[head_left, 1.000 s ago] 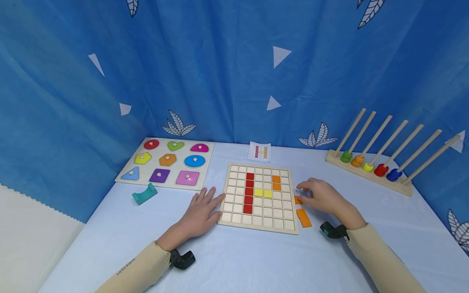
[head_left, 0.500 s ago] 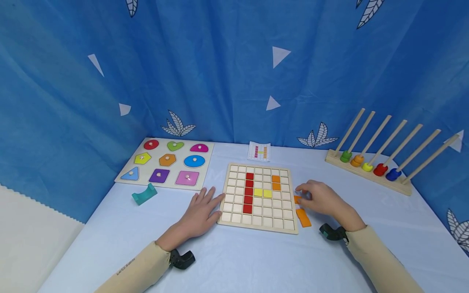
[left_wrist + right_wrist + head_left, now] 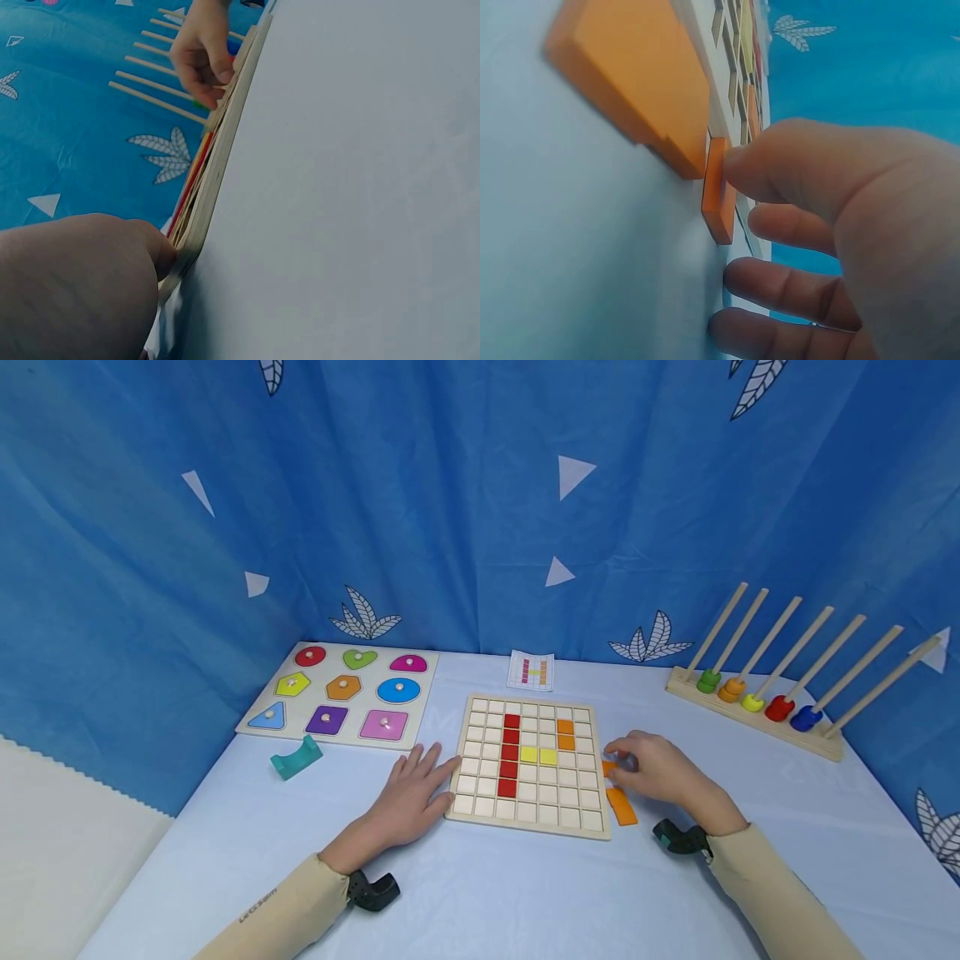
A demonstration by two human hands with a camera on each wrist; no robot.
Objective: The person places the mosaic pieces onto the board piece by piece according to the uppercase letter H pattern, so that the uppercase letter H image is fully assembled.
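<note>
A pale wooden grid board (image 3: 527, 832) lies mid-table, holding a column of red tiles (image 3: 510, 752), two yellow tiles (image 3: 538, 756) and two orange tiles (image 3: 566, 735). Fingers spread, my left hand (image 3: 408, 802) lies flat beside the board with fingertips at its left edge. To the right of the board, my right hand (image 3: 663, 767) reaches over a small orange tile (image 3: 714, 202); in the right wrist view its thumb tip touches that tile, while the other fingers bend loosely beyond it. A second, longer orange tile (image 3: 622, 807) lies just nearer me.
Behind the board lies a pattern card (image 3: 531, 671). A knobbed shape puzzle (image 3: 348, 693) is at back left, with a teal curved block (image 3: 296, 758) in front of it. At back right stands a peg rack (image 3: 757, 714) with coloured rings. A blue curtain (image 3: 480, 527) hangs behind.
My right hand has shifted very slightly toward me over the small orange tile. The left hand and the tiles on the board have not moved.
</note>
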